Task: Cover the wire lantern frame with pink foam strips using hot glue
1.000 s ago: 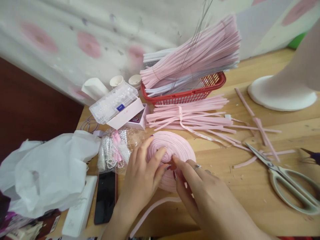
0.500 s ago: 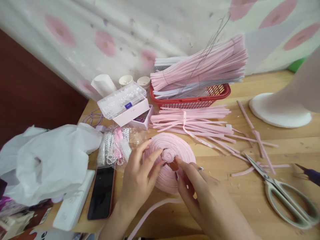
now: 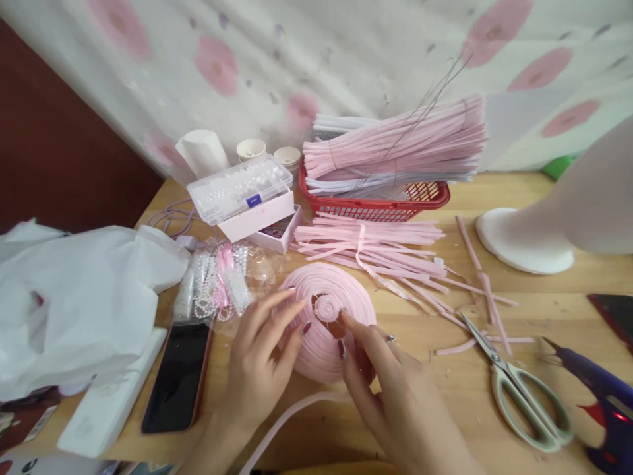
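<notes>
Got coil (image 3: 327,308) on counter (image 3: 467,389), between both hands, gap showing around its center. Touching coil's left side with left hand (image 3: 262,343), fingers open and spread, thumb near the gap. Touching gap's right edge with right hand (image 3: 380,369), index and thumb tips apart; can't tell if gripping. Can see strip (image 3: 297,406) on the near side of coil, bundle (image 3: 326,235) just behind, basket (image 3: 356,210) beyond that. Can also see pearls (image 3: 205,284) and phone (image 3: 178,376) off left, scissors (image 3: 495,358) and glue gun (image 3: 593,376) off right.
</notes>
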### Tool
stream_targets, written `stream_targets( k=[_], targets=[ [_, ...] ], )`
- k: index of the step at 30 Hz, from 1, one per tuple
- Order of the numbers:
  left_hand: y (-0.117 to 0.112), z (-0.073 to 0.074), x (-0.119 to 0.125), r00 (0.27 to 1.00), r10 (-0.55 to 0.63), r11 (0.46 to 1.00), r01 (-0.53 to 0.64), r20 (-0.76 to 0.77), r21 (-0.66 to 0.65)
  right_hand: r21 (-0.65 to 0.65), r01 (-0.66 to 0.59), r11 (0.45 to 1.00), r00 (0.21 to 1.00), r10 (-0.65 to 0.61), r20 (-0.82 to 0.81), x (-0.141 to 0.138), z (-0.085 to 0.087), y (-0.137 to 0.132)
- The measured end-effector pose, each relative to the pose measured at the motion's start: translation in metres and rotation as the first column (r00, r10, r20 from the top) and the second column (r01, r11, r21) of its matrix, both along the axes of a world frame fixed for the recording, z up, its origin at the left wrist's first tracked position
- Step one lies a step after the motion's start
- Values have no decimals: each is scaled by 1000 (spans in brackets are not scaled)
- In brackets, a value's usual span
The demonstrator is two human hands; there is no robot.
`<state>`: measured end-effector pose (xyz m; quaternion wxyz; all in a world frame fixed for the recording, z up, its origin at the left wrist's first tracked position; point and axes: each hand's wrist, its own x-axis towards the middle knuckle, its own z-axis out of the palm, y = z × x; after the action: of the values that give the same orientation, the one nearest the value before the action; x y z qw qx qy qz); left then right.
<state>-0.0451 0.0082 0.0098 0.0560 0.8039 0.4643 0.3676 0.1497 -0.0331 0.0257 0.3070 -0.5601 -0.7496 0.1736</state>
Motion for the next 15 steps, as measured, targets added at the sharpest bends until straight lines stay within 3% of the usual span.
stream_targets(
  k=[8,15],
  targets=[
    [-12,-8,-2,1000,18,997,-19,-12,-80,-13,10,1000,999,-10,-34,-1,0,-3],
    [1,-13,6,997,-63,993,59,-37,-99,21,54,998,998,-53,-31,5,-18,-22]
  ],
)
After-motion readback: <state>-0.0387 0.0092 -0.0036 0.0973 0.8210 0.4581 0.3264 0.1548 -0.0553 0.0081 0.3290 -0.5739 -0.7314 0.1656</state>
